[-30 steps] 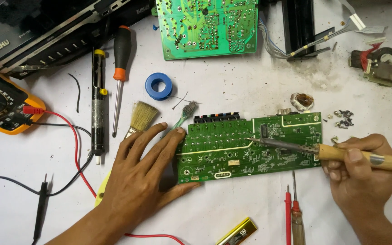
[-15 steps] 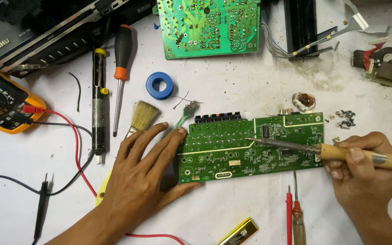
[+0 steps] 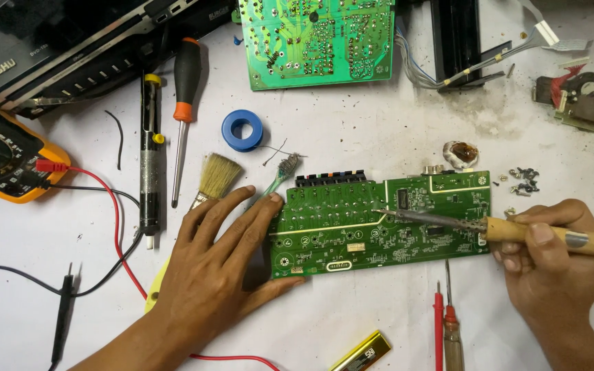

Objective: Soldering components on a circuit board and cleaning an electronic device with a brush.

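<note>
Soldering: right hand point(image 3: 551, 264) w/ wooden-handled soldering iron point(image 3: 517, 228), metal tip down on long green circuit board point(image 3: 379, 223) near its middle.
Right hand: fingers closed round the wooden handle, pencil-style grip; hand sits just off board's right end.
Left hand point(image 3: 218, 264): open, fingers spread flat, nothing gripped; fingertips press on board's left edge, thumb along the lower left corner, palm on the white table point(image 3: 352, 137).
Board position: lies flat, centre of table, component side up, row of black connectors along its top edge.
Beside left hand: small paint brush w/ pale bristles point(image 3: 216, 177) just above the fingers; yellow item partly hidden under the wrist, can't tell what.
Left of that: black-and-silver desoldering pump point(image 3: 149, 154), screwdriver w/ black-orange handle point(image 3: 183, 110), both lying roughly vertical.
Far left: orange-and-black multimeter point(image 3: 1, 161), red and black leads trailing over the table.
Above board: blue tape roll point(image 3: 242, 130), second larger green circuit board point(image 3: 314, 41) at top edge.
Right side: small pile of dark screws point(image 3: 522, 178) just above the right hand, amber flux lump point(image 3: 460, 153) near board's top right corner.
Below board: two red-tipped probes point(image 3: 445, 323), near the right wrist.
</note>
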